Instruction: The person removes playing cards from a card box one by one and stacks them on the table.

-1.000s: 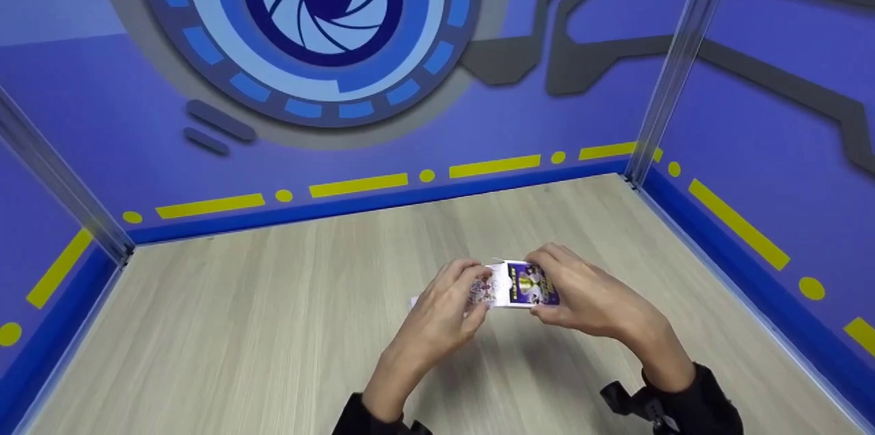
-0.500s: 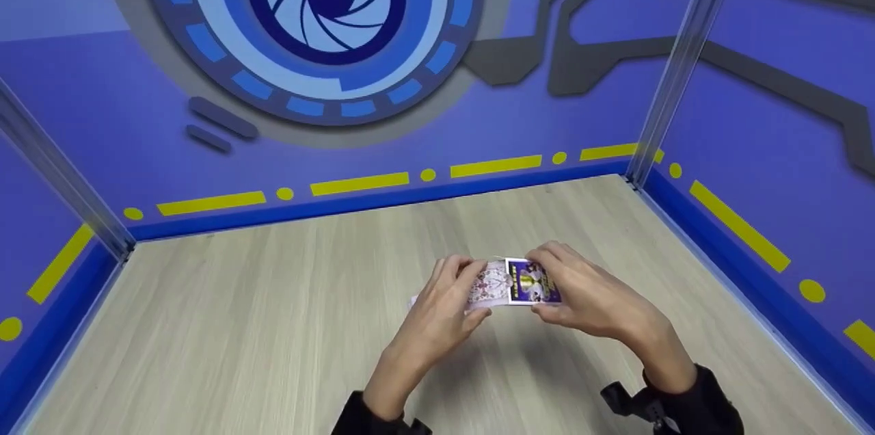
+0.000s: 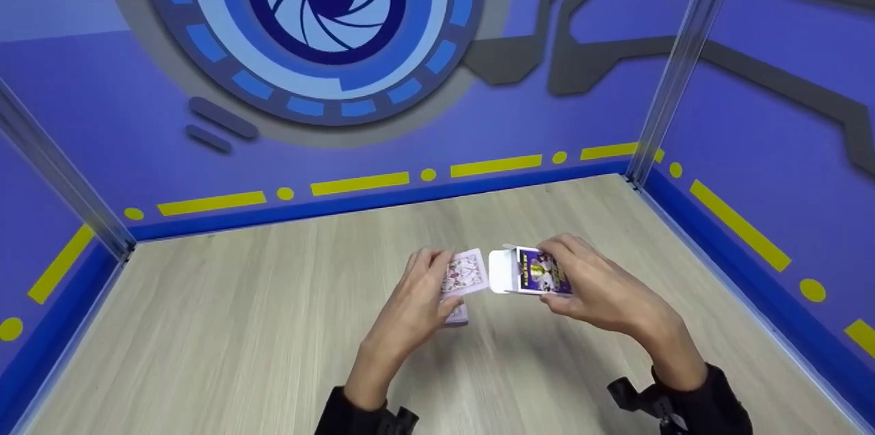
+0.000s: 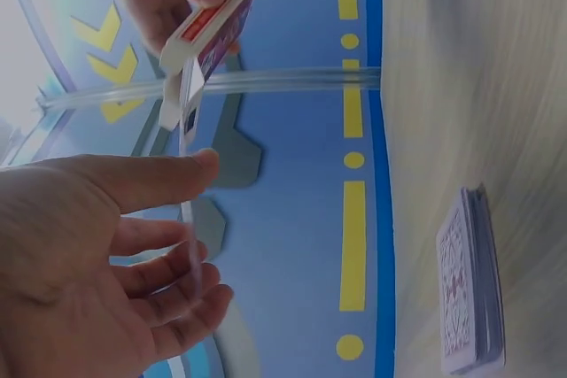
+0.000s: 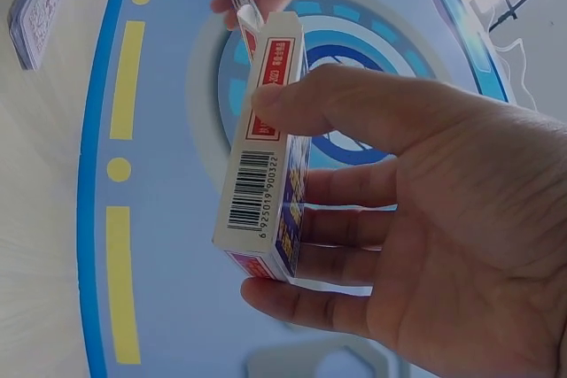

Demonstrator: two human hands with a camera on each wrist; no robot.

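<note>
My left hand (image 3: 410, 305) pinches a thin bunch of playing cards (image 3: 466, 272) between thumb and fingers, patterned backs up. To its right, my right hand (image 3: 608, 291) grips a purple and white card box (image 3: 545, 272) by its long sides. The box's white end flap (image 3: 502, 271) is folded out toward the cards. In the right wrist view, the thumb lies on the box's side (image 5: 252, 188), which bears a barcode. A thicker stack of cards (image 4: 461, 289) rests on the table below the left hand, mostly hidden by it in the head view.
The pale wood-grain table (image 3: 273, 325) is bounded by blue-purple printed panels (image 3: 383, 148) at the back and sides. Clear corner posts (image 3: 666, 93) stand where the panels meet. Dark straps with small cameras (image 3: 697, 401) are worn on both wrists.
The cards in my left hand have come away from the box, leftward, leaving a small gap. The box has moved slightly right. Part of the stack on the table has come into view.
</note>
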